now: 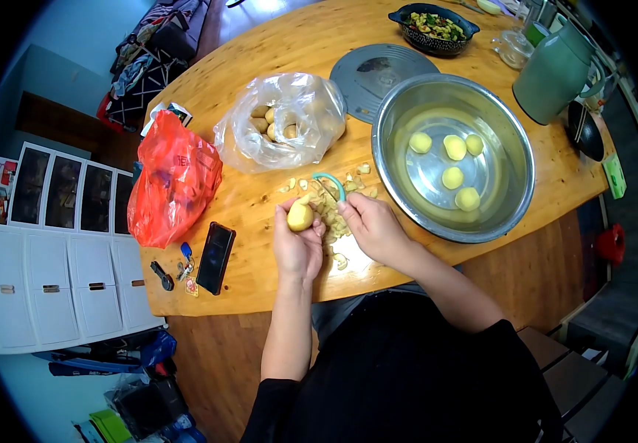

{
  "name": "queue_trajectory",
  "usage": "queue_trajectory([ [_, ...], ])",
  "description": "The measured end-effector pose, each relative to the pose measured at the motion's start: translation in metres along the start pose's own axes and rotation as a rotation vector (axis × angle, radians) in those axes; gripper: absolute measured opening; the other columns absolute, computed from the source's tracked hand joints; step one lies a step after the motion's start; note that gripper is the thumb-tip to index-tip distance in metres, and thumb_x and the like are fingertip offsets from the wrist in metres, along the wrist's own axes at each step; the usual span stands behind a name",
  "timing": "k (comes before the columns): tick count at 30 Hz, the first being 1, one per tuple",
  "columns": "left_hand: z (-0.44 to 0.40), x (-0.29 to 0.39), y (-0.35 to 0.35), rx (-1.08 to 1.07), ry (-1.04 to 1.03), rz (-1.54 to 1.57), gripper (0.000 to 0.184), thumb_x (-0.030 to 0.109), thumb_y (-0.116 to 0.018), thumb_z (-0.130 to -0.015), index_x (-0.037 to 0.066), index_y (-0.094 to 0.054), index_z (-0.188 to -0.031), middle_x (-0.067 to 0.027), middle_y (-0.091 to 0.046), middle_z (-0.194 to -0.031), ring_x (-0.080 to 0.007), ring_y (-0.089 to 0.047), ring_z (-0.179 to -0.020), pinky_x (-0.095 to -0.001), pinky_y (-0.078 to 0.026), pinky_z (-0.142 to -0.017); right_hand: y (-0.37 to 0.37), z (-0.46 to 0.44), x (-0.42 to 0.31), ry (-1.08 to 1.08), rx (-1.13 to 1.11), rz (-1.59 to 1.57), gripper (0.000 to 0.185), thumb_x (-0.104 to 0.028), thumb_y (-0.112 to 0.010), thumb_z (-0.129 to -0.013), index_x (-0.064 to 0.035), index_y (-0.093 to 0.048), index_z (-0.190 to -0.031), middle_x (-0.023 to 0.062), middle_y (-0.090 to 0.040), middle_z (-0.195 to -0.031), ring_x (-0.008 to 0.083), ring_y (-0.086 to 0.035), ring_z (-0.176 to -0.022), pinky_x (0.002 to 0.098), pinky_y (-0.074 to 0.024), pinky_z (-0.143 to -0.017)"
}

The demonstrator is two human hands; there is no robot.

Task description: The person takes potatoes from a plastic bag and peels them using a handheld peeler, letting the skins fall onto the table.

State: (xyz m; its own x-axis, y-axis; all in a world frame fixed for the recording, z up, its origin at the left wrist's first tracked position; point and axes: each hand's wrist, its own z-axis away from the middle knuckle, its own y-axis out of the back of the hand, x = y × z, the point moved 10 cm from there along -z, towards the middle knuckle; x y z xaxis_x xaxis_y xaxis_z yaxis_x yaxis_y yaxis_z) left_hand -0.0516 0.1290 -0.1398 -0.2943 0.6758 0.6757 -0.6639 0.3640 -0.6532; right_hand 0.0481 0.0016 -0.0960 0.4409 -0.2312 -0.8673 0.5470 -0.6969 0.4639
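Note:
My left hand (298, 247) is closed around a partly peeled potato (300, 217), yellow where the skin is off. In my right hand (373, 225) is a peeler (330, 181) with a curved teal frame, close to the potato's right side. Under and between both hands, potato peelings (341, 222) lie scattered on the wooden table (260, 258). Right of my hands stands a large metal basin (384, 196), where several peeled potatoes (452, 177) rest in what looks like water. A clear plastic bag (238, 140) behind my left hand contains unpeeled potatoes (278, 125).
To the left are a red plastic bag (171, 184), a phone (215, 258) and keys (185, 269). A grey round mat (363, 74) lies behind the basin. Farther back stand a dark dish of food (435, 31) and a green jug (555, 77). The table's front edge runs near my body.

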Motion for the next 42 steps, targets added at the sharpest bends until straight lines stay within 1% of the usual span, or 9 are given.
queue_trajectory([
  [5, -0.008, -0.015, 0.004, -0.101, 0.175, 0.165, 0.038, 0.042, -0.035, -0.112, 0.008, -0.052, -0.111, -0.0083, -0.059, -0.087, -0.0169, -0.055, -0.069, -0.0285, -0.046, -0.056, 0.008, 0.005, -0.019, 0.140, 0.111, 0.083, 0.017, -0.017, -0.070, -0.093, -0.0022, -0.063, -0.097, 0.0212, -0.065, -0.083, 0.0434, -0.064, -0.077, 0.0477, -0.0511, -0.067],
  [10, 0.001, -0.001, -0.006, -0.024, 0.069, -0.025, 0.039, 0.044, -0.035, -0.112, 0.009, -0.052, -0.107, -0.0052, -0.056, -0.081, -0.0127, -0.048, -0.059, -0.0255, -0.038, -0.048, 0.008, -0.003, -0.017, 0.128, 0.063, 0.131, 0.020, -0.017, -0.074, -0.089, -0.0021, -0.063, -0.098, 0.0192, -0.067, -0.076, 0.0431, -0.065, -0.069, 0.0500, -0.0510, -0.061],
  [17, -0.005, -0.003, 0.001, -0.042, -0.003, -0.103, 0.038, 0.043, -0.035, -0.113, 0.010, -0.051, -0.107, -0.0027, -0.052, -0.076, -0.0107, -0.044, -0.057, -0.0236, -0.036, -0.047, -0.006, 0.011, -0.041, 0.218, 0.000, 0.183, 0.022, -0.026, -0.062, -0.099, -0.0066, -0.055, -0.089, 0.0153, -0.066, -0.069, 0.0377, -0.066, -0.061, 0.0494, -0.0499, -0.053],
  [20, 0.001, 0.006, -0.002, 0.089, -0.132, -0.177, 0.035, 0.040, -0.035, -0.113, 0.010, -0.050, -0.106, -0.0021, -0.052, -0.078, -0.0103, -0.045, -0.058, -0.0246, -0.037, -0.048, -0.015, 0.022, -0.055, 0.319, 0.023, 0.185, 0.020, -0.025, -0.060, -0.100, -0.0092, -0.055, -0.090, 0.0112, -0.065, -0.067, 0.0330, -0.066, -0.058, 0.0453, -0.0508, -0.051],
  [26, 0.004, 0.017, 0.008, 0.231, -0.348, -0.282, 0.028, 0.034, -0.037, -0.113, 0.011, -0.046, -0.103, -0.0028, -0.051, -0.081, -0.0110, -0.045, -0.058, -0.0257, -0.037, -0.050, -0.019, 0.022, -0.056, 0.302, 0.010, 0.254, 0.019, -0.024, -0.060, -0.100, -0.0089, -0.055, -0.089, 0.0107, -0.066, -0.066, 0.0340, -0.066, -0.057, 0.0463, -0.0514, -0.051],
  [29, 0.003, 0.005, 0.004, 0.111, -0.160, -0.206, 0.026, 0.035, -0.039, -0.112, 0.011, -0.044, -0.102, -0.0034, -0.051, -0.080, -0.0115, -0.045, -0.058, -0.0260, -0.036, -0.049, -0.018, 0.012, -0.035, 0.209, 0.009, 0.291, 0.020, -0.024, -0.058, -0.101, -0.0085, -0.055, -0.089, 0.0120, -0.067, -0.066, 0.0350, -0.066, -0.057, 0.0480, -0.0513, -0.051],
  [33, 0.000, 0.006, 0.003, 0.081, -0.137, -0.222, 0.030, 0.038, -0.037, -0.112, 0.011, -0.046, -0.101, -0.0051, -0.055, -0.078, -0.0122, -0.043, -0.055, -0.0262, -0.034, -0.048, -0.023, 0.004, -0.017, 0.110, -0.064, 0.363, 0.023, -0.026, -0.057, -0.101, -0.0069, -0.057, -0.087, 0.0151, -0.066, -0.067, 0.0391, -0.066, -0.059, 0.0503, -0.0504, -0.053],
  [36, 0.000, 0.010, -0.003, -0.003, -0.144, -0.246, 0.033, 0.039, -0.035, -0.112, 0.010, -0.048, -0.104, -0.0059, -0.055, -0.080, -0.0123, -0.044, -0.057, -0.0257, -0.035, -0.049, -0.008, -0.003, -0.001, 0.035, -0.027, 0.266, 0.028, -0.027, -0.056, -0.102, -0.0054, -0.057, -0.086, 0.0182, -0.064, -0.066, 0.0417, -0.065, -0.062, 0.0514, -0.0495, -0.056],
  [42, -0.003, 0.006, -0.005, 0.021, 0.034, -0.075, 0.039, 0.044, -0.035, -0.112, 0.008, -0.051, -0.111, -0.0089, -0.059, -0.083, -0.0119, -0.045, -0.057, -0.0248, -0.037, -0.049, -0.015, -0.005, 0.019, -0.188, -0.071, -0.372, 0.030, -0.029, -0.054, -0.104, -0.0042, -0.056, -0.087, 0.0193, -0.065, -0.070, 0.0435, -0.063, -0.063, 0.0532, -0.0478, -0.057],
])
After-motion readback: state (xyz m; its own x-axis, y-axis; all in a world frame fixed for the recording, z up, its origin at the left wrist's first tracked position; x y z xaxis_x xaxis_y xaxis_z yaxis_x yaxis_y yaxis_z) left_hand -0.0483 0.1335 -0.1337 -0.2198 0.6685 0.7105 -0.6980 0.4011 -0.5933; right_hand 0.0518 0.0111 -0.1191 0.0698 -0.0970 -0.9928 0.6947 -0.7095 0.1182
